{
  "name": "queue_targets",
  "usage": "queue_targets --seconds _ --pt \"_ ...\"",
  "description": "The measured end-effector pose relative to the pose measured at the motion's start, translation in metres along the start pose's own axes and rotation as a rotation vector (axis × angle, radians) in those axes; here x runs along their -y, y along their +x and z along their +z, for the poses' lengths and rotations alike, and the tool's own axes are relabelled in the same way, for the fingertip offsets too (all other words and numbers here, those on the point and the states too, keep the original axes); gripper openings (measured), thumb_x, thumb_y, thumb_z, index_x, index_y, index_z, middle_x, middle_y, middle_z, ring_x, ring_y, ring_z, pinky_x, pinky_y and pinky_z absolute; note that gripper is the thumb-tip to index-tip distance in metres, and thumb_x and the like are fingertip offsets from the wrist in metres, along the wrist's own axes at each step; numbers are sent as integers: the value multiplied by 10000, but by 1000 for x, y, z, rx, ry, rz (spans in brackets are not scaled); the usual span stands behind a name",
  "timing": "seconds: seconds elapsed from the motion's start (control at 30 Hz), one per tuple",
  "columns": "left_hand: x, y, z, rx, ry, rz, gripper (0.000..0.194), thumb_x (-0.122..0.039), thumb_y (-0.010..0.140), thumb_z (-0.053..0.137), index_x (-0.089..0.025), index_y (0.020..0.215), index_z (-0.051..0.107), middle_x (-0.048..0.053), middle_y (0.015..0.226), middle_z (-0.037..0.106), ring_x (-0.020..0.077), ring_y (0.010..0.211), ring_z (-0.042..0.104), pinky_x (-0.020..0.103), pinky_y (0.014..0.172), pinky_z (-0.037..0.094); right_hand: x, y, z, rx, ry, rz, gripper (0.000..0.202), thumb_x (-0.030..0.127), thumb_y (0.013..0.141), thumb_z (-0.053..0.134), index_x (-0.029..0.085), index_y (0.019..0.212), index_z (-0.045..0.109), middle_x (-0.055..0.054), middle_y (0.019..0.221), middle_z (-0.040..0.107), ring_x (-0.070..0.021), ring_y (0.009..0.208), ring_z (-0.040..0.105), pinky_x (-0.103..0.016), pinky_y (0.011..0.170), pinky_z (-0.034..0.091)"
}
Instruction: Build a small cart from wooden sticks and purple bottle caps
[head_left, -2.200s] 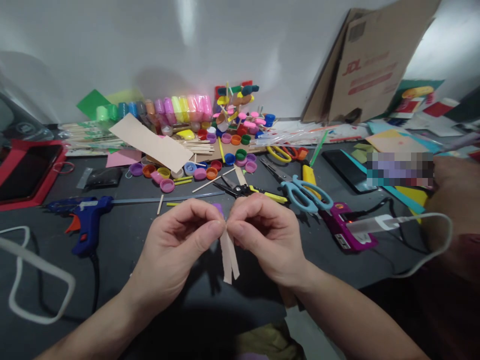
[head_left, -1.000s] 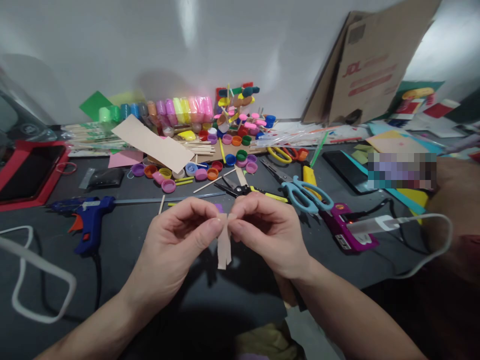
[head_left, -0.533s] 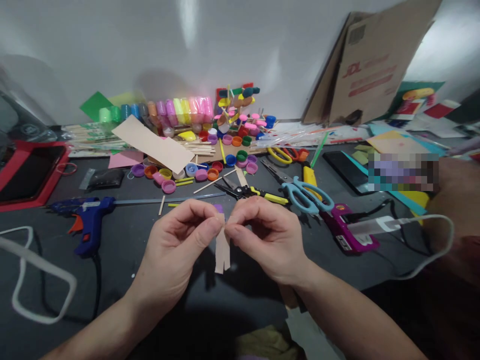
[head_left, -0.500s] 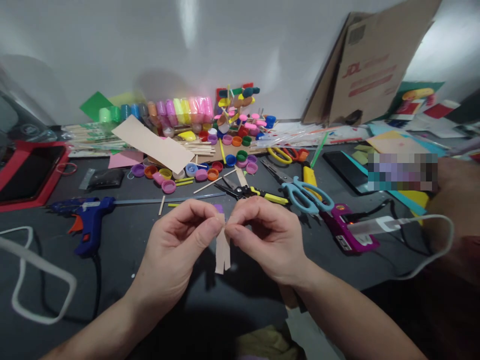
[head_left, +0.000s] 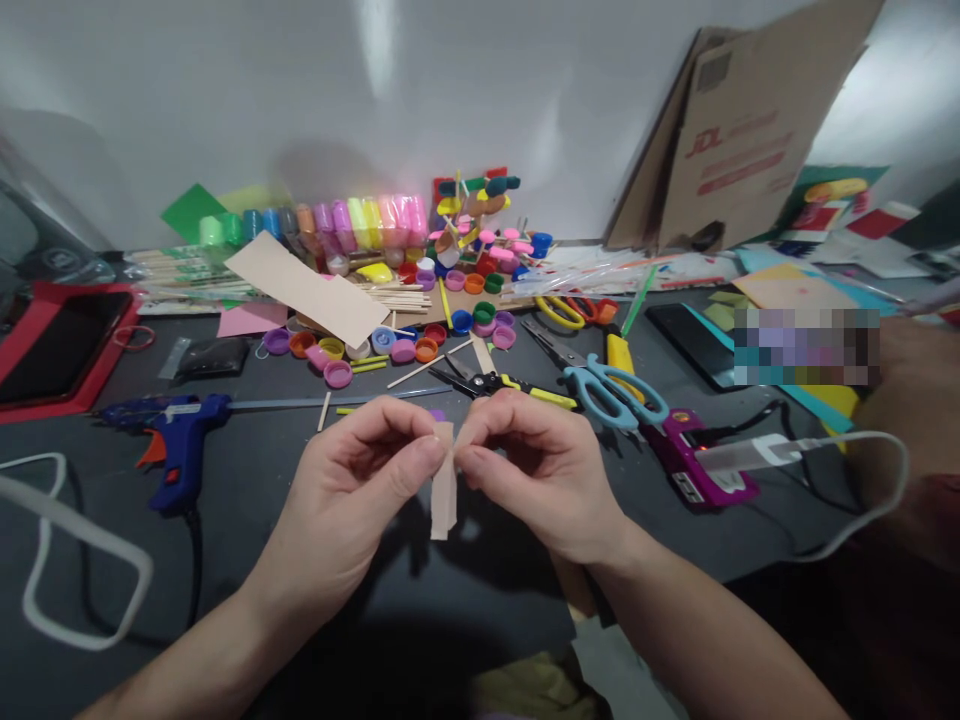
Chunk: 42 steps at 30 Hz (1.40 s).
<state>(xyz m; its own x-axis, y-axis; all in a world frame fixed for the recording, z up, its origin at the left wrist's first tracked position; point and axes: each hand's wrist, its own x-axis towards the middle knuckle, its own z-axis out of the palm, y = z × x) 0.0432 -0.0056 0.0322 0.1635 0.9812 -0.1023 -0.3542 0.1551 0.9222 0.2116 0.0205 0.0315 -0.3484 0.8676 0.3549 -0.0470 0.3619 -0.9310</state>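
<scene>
Between my two hands hangs a narrow strip of pale tan paper (head_left: pixel 443 495), its lower end loose above the dark table. My left hand (head_left: pixel 367 475) pinches the strip's upper part between thumb and index finger. My right hand (head_left: pixel 536 470) is closed in a pinch at the strip's right edge, its fingertips close to my left thumb. A small purple piece (head_left: pixel 437 414) shows just behind the top of the strip. Black-jawed pliers with yellow handles (head_left: pixel 529 389) lie just beyond my right hand.
A blue glue gun (head_left: pixel 180 440) lies left, blue-handled scissors (head_left: pixel 619 390) right. Behind are bottle caps (head_left: pixel 337 373), a tan card (head_left: pixel 307 290) and clay tubs. A purple power strip (head_left: pixel 701 465) with cables sits at right, near another person's arm (head_left: pixel 915 430).
The strip's two lower tails, spread apart before, now overlap. My right hand has shifted very slightly to the right; my left hand stays in nearly the same place.
</scene>
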Motion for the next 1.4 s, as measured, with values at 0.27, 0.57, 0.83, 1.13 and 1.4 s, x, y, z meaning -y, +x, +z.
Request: queue_targets --seconds 0.27,0.57,0.83,1.13,1.4 --pt "3 1 4 -47 -88 -12 146 -290 832 769 -191 773 680 -48 720 615 46 605 525 120 573 452 0 -1 4 -40 -85 -79 109 147 855 681 178 760 637 17 671 613 -91 579 538 -215 542 461" --pt "1 -1 5 -52 -55 5 123 -285 850 751 -203 780 692 -45 712 635 42 594 546 107 553 440 2 -2 3 14 -17 24 109 177 857 690 172 764 632 17 669 599 -94 584 537 -223 555 456" --pt "-3 -2 1 19 -14 -40 107 -297 846 754 -214 798 707 -38 721 660 60 634 572 123 606 470 2 0 0 7 57 57 127 216 857 722 171 766 646 7 686 611 -104 598 552 -235 562 468" --pt "6 -2 5 -39 -87 -27 160 -315 817 779 -193 775 685 -34 698 598 68 610 521 156 598 457 1 -1 5 -54 -41 -41 126 186 879 662 184 759 621 12 671 606 -100 579 538 -228 541 461" --pt "8 -1 9 -77 -124 -28 186 -319 792 799 -189 748 674 -33 696 593 63 594 499 153 574 437 -4 -3 8 -81 -84 -145 123 167 875 662 193 767 612 16 677 598 -104 594 535 -243 561 450"
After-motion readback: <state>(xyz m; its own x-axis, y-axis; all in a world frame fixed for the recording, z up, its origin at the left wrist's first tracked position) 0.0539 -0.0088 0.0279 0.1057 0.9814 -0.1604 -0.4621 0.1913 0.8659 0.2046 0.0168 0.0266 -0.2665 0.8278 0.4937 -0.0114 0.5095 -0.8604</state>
